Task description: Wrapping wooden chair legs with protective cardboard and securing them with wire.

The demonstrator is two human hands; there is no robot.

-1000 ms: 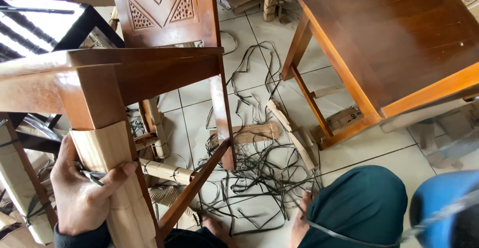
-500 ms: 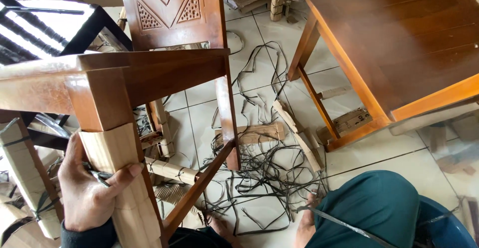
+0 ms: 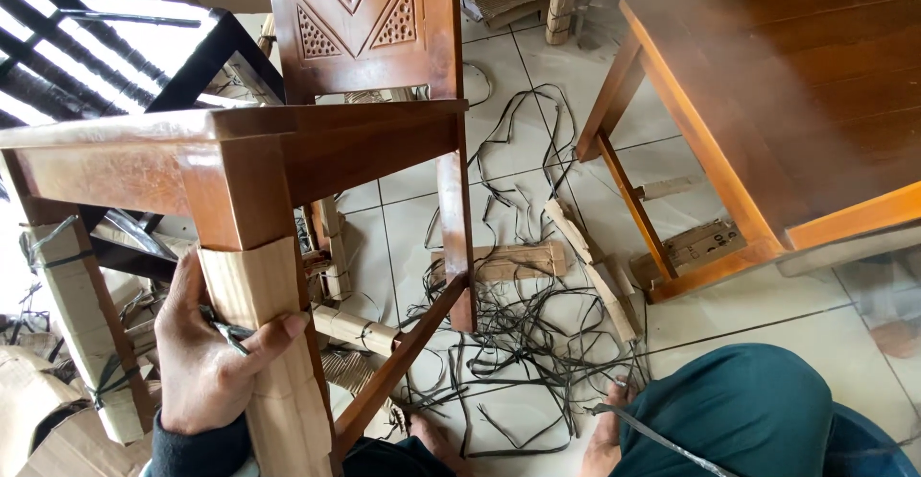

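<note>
Left hand (image 3: 216, 357) grips cardboard-wrapped chair leg (image 3: 273, 362), floor beside strap-littered.

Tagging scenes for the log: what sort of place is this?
Probably a furniture packing or finishing area: varnished wooden tables, a table leg wrapped in cardboard gripped by the left hand, loose black straps over the tiled floor.

Furniture packing workshop, wooden tables (image 3: 806, 83), cardboard wraps (image 3: 499, 261), cut straps (image 3: 518, 343) on tiled floor (image 3: 748, 314)

Right hand (image 3: 609, 434) mostly hidden behind the knee (image 3: 729, 410), its grip unclear
</note>
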